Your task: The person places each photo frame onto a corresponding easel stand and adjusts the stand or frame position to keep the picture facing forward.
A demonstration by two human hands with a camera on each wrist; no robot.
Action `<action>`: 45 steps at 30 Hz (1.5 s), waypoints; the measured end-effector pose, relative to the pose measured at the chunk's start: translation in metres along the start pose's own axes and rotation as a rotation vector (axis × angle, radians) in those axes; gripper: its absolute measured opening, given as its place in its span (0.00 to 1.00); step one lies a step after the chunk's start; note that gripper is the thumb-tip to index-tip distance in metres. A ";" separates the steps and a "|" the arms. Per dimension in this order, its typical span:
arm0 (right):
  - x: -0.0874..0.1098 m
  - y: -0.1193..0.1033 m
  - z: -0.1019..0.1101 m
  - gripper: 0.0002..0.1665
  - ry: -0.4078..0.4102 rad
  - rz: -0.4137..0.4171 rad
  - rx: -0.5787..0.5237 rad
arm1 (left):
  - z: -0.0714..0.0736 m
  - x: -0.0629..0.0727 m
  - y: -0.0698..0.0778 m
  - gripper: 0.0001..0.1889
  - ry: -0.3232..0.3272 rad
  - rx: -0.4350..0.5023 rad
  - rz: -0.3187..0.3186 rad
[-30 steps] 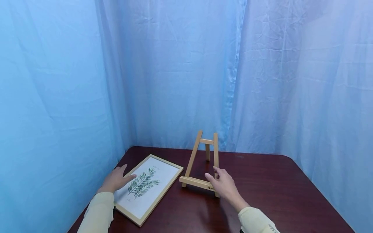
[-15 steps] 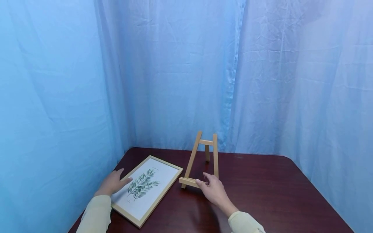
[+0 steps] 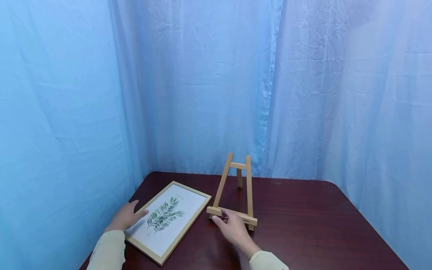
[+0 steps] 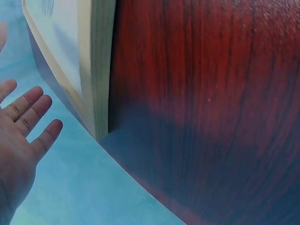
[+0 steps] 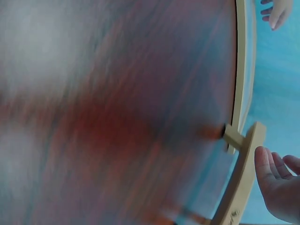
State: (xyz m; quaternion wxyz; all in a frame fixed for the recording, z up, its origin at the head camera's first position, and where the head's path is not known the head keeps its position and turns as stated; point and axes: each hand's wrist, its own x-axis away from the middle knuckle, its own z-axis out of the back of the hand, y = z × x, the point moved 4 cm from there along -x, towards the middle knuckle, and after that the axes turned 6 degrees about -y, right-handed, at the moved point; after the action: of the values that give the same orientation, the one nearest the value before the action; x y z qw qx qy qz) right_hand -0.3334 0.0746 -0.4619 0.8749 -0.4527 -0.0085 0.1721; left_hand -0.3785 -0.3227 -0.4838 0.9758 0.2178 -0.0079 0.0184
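A light wooden picture frame (image 3: 185, 231) with a print of green leafy sprigs lies flat at the left of the table. My left hand (image 3: 125, 217) is over its left edge, fingers spread and holding nothing; the left wrist view shows that palm (image 4: 14, 140) beside the frame's corner (image 4: 101, 112). Right of the picture stands a small wooden easel (image 3: 249, 187), upright on its legs. My right hand (image 3: 235, 229) is in front of its lower ledge (image 3: 248, 218), hiding part of it. In the right wrist view, fairly straight fingers (image 5: 263, 166) come close to the ledge.
Everything stands on a dark red-brown wooden table (image 3: 303, 217) with rounded far corners. Blue curtains (image 3: 209, 93) hang behind it and on both sides. The easel's left foot is a short way from the picture frame's right corner.
My right hand has moved left and nearer along the easel's ledge, uncovering its right end. The left hand has drifted slightly left and nearer. Picture and easel stay in place.
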 end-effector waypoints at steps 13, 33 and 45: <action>0.000 -0.006 -0.043 0.37 -0.005 -0.017 -0.074 | -0.003 0.003 -0.010 0.44 0.003 0.006 0.002; -0.004 -0.009 -0.081 0.33 0.025 -0.068 -0.103 | -0.006 0.005 -0.015 0.45 -0.051 0.037 0.043; -0.003 -0.012 -0.085 0.30 0.037 -0.064 -0.087 | -0.012 0.004 -0.021 0.45 -0.061 0.060 0.080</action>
State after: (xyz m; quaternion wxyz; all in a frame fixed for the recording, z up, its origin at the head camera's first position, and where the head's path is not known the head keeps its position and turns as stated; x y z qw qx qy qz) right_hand -0.3179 -0.0002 -0.5023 0.8595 -0.4927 -0.0142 0.1352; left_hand -0.3740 -0.3370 -0.5034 0.9666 0.2468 -0.0459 0.0507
